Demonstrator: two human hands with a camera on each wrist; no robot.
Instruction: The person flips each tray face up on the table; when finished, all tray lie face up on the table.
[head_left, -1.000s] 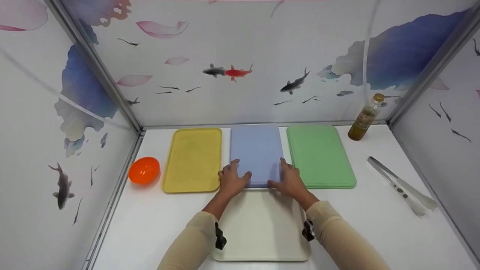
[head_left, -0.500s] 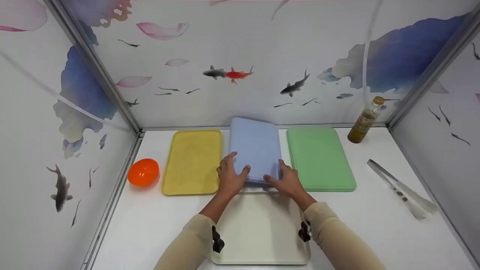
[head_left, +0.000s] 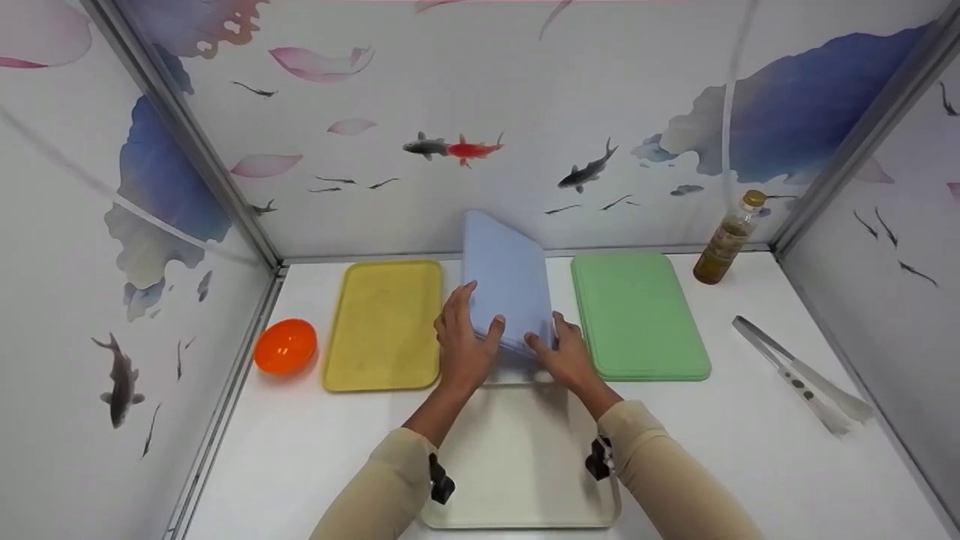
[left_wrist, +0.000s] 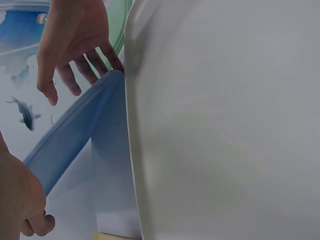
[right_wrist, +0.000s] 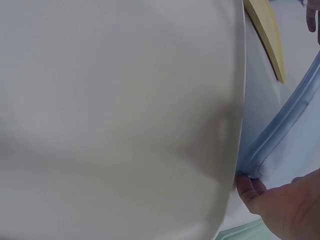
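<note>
The blue trays [head_left: 506, 277], which look stacked with nested rims, are tilted up off the table with their left side higher. My left hand [head_left: 465, 345] grips their near left corner, thumb over the top face. At the near right corner, my right hand [head_left: 566, 352] pinches the edge between thumb and fingers. Seen in the right wrist view, the right fingertips [right_wrist: 248, 186] meet the blue rim [right_wrist: 280, 125] at its lower end. A cream tray [head_left: 525, 465] lies flat beneath my forearms, just in front of the blue trays.
A yellow tray [head_left: 384, 326] lies to the left and stacked green trays [head_left: 641, 315] to the right. An orange bowl [head_left: 286, 347] stands far left. An oil bottle [head_left: 726, 244] is at the back right, with metal tongs [head_left: 802, 379] nearer. A printed wall [head_left: 517, 97] closes the back.
Both hands have raised the blue trays from lying flat on the table. The trays now tilt and are turned slightly, their far left corner highest. The other objects have stayed put.
</note>
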